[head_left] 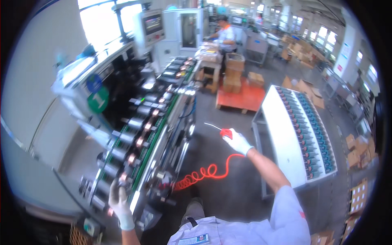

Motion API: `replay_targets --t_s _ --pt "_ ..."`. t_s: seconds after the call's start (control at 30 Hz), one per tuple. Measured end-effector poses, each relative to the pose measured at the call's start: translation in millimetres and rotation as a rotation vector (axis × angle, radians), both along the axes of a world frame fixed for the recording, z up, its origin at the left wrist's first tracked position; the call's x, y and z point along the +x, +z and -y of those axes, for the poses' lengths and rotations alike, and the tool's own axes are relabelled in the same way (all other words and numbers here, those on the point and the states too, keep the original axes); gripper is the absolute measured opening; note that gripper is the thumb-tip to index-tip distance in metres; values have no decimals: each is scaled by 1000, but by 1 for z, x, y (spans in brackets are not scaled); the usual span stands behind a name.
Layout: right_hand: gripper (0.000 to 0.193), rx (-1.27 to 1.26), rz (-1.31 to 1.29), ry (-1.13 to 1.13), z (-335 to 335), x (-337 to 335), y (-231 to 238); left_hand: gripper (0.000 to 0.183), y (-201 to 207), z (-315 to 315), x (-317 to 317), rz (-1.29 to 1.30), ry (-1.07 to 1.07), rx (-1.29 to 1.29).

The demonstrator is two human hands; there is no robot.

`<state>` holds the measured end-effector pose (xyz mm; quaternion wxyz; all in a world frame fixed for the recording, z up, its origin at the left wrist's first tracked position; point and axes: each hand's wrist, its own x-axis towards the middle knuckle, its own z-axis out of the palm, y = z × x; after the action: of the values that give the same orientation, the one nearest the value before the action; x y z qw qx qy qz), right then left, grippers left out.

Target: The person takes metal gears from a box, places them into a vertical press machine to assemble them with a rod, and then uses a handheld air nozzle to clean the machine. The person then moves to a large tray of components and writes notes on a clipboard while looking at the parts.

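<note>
Left: a gloved left hand at the near end of a green-edged conveyor of metal cylinders; fingers bent, but whether its grip has one cannot be told. Centre: a coiled red hose rises to a red air gun, clasped firmly in the gloved right hand's grip, nozzle leftward. Right: a white rack of parts.

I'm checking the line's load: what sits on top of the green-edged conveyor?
The conveyor carries a row of silvery cylindrical parts with copper-coloured sections. The left hand covers whatever lies directly beneath it.
</note>
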<state>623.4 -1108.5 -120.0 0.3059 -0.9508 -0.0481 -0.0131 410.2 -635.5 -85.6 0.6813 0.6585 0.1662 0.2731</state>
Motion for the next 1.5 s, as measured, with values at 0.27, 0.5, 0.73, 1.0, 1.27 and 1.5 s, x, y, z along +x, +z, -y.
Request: replay_targets --t_s 0.27,0.5,0.73,1.0,1.27,1.5 --pt "55 165 -115 -98 42 171 24 30 30 57 176 48 -44 41" --pt "50 151 -243 230 30 286 28 32 43 88 264 -18 -96 61" --pt "44 135 44 409 47 508 -9 26 41 131 292 -120 240 132" --pt "35 -343 557 2 110 756 -20 34 82 232 333 -385 405 101" --pt "49 185 -149 451 73 556 -17 36 40 247 377 -428 -18 109" --pt "46 328 -646 703 117 396 -17 38 22 263 360 -487 -208 60"
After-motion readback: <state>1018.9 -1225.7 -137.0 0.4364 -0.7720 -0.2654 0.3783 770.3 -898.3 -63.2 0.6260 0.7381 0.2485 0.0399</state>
